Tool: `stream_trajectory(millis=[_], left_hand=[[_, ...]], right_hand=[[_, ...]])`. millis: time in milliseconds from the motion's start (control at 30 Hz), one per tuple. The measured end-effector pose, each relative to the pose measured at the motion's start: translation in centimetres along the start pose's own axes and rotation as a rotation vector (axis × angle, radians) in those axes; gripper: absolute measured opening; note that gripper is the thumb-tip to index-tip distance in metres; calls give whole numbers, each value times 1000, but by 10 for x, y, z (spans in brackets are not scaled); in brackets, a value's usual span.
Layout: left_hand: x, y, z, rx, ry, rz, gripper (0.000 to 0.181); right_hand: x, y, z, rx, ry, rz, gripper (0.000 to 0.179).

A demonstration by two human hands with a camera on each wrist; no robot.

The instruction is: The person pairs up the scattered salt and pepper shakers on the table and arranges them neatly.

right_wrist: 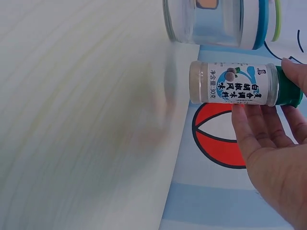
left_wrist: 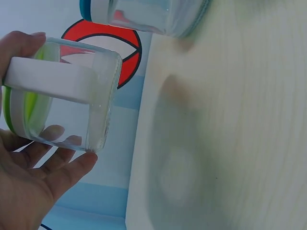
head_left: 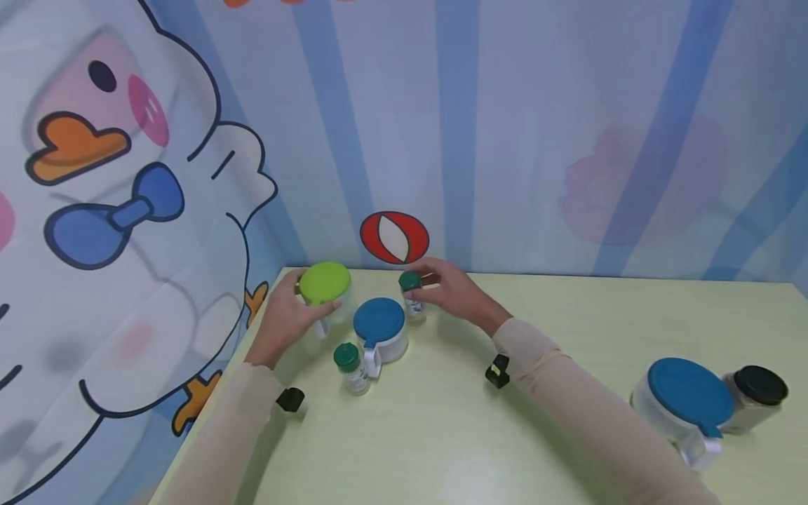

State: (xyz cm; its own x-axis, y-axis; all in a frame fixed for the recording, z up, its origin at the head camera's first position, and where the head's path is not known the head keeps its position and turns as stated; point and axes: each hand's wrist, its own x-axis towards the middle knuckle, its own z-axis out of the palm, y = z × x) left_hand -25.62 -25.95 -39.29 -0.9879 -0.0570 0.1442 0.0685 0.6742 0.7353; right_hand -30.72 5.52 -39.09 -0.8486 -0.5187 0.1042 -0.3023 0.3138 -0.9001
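My left hand [head_left: 287, 315] holds a clear glass jar [left_wrist: 72, 115] with a green lid [head_left: 325, 283] and a white handle, thumb and fingers around its sides. In the left wrist view the jar's base looks raised off the table. My right hand [head_left: 454, 291] holds a small seasoning shaker [right_wrist: 240, 84] with a green cap, its printed label facing the right wrist camera. Whether the shaker's base touches the table I cannot tell. Between the hands stands a blue-lidded jar [head_left: 380, 322] with a white handle. A second green-capped shaker [head_left: 352, 368] stands upright just in front of it.
On the right of the pale table [head_left: 442, 435] stand another blue-lidded jar [head_left: 688, 400] and a black-lidded jar [head_left: 757, 396], side by side. A printed backdrop [head_left: 517, 140] rises behind the table and along its left side.
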Motion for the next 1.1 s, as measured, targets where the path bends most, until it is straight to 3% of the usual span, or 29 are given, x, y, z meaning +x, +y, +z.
stream_trajectory(millis=[500,767,1100], left_hand=[[-7,21,-14,13,25,6,94],[-14,35,-18,34,43,51,92],[-22,55,-20,34,44,63,91]], right_hand=[[-26,-13,-16,43,22,52,40],[-46,-18,-26,36,24,28,36],[-70,-22,-40,32,39,25,38]])
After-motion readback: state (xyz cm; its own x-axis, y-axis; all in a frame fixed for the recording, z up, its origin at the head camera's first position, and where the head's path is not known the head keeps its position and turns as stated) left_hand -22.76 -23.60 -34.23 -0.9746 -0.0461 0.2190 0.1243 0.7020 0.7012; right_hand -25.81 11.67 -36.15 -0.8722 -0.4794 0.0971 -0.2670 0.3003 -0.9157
